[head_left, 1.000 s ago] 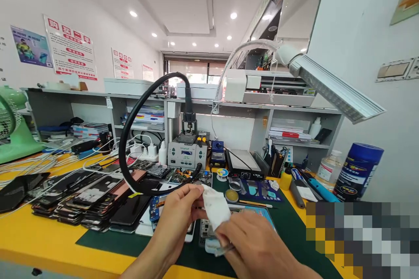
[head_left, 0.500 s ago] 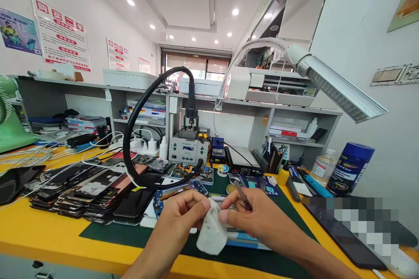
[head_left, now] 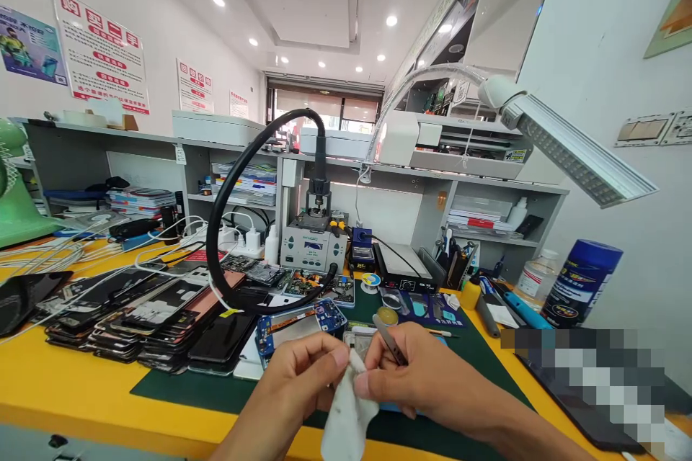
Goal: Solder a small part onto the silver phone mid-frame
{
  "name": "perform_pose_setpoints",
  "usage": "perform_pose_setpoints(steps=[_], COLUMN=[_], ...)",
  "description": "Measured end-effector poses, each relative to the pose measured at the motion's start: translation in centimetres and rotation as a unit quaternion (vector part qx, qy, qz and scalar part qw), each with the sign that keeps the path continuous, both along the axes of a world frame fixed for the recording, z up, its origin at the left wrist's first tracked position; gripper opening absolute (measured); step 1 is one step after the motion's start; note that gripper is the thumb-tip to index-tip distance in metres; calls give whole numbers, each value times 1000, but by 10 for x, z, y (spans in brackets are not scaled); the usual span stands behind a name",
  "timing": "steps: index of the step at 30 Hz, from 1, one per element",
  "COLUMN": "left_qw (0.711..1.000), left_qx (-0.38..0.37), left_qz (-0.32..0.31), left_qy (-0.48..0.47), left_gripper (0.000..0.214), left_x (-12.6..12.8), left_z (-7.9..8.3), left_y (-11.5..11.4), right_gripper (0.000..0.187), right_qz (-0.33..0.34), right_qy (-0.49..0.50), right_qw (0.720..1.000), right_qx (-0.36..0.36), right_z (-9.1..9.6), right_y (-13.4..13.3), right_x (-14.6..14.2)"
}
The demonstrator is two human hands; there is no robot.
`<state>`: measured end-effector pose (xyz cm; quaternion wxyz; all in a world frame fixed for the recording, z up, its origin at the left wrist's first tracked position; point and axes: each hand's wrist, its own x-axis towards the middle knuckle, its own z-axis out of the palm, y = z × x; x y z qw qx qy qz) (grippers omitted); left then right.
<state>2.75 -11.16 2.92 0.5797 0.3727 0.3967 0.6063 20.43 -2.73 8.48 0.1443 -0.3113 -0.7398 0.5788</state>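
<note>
Between my two hands hangs a white cloth or tissue [head_left: 347, 421] with small dark spots. My left hand [head_left: 300, 382] pinches its upper left edge between thumb and fingers. With thumb and index finger my right hand [head_left: 403, 374] grips the upper right side of the cloth. A pair of grey tweezers [head_left: 390, 341] is also tucked in the right hand, tips pointing up and left. Behind the hands, a blue-framed opened phone [head_left: 300, 324] lies on the dark green mat [head_left: 184, 392]. A metal phone-shaped part [head_left: 360, 338] is partly hidden by my hands.
Stacked phones [head_left: 156, 317] cover the left of the yellow table [head_left: 70, 389]. A hot-air station [head_left: 313, 248] with a looping black hose [head_left: 213, 230] stands behind. At right are a blue spray can [head_left: 581, 284], a clear bottle [head_left: 535, 277] and a lamp head [head_left: 587, 151] overhead.
The cloth hangs lower and is more gathered at its top. Both hands stay closed on it, slightly lower than before. The view has shifted a little.
</note>
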Motion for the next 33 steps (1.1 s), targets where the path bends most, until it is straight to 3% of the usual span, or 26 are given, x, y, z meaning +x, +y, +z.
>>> perform_pose_setpoints(steps=[6, 11, 18, 29, 31, 33], left_qw=[999, 997, 994, 994, 994, 996], left_qx=[-29, -63, -94, -39, -43, -62], left_qz=[18, 28, 22, 17, 28, 51], left_qy=[-6, -34, -42, 101, 96, 38], left_gripper=[48, 42, 41, 45, 44, 42], left_x=[-5, -10, -5, -7, -8, -7], left_z=[-6, -13, -23, -23, -28, -35], left_y=[-3, -3, -5, 4, 6, 6], right_gripper=[43, 52, 49, 63, 60, 54], right_qz=[-49, -114, -111, -115, -128, -137], right_qy=[78, 220, 224, 166, 157, 161], right_qw=[993, 962, 956, 979, 979, 967], right_qx=[-79, -115, -153, -17, 35, 142], right_z=[-4, 1, -13, -18, -16, -17], right_y=[13, 27, 27, 12, 7, 0], right_x=[-3, 10, 13, 4, 6, 11])
